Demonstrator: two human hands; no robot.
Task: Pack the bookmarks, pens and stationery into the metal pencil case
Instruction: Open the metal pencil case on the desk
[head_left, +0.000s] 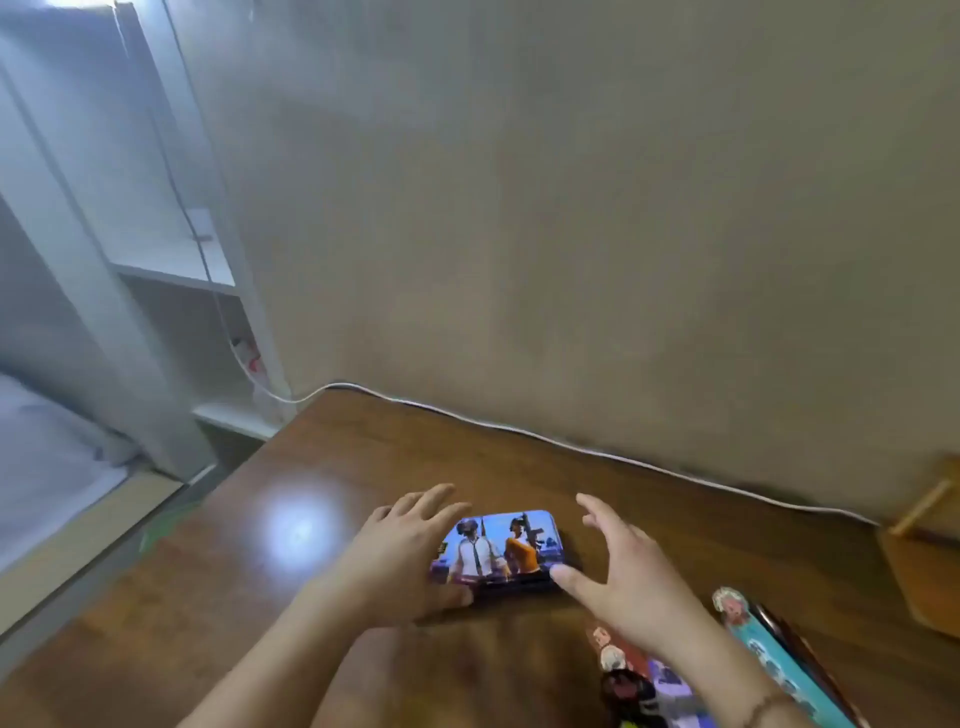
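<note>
Bookmarks (639, 670) lie near; both hands' spread fingers (431, 499) flank the closed pencil case (498, 551).

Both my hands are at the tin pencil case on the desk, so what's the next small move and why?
Probably lift the lid. The pencil case lies closed, the left hand rests on its left end, the right hand is spread at its right end, and the bookmarks wait unpacked nearby.

Both forearms are bare, with no sleeves showing up to the frame's lower edge. The left hand (400, 551) wears nothing. Just behind the right hand (631, 577), a thin beaded bracelet (763, 707) circles the wrist.
</note>
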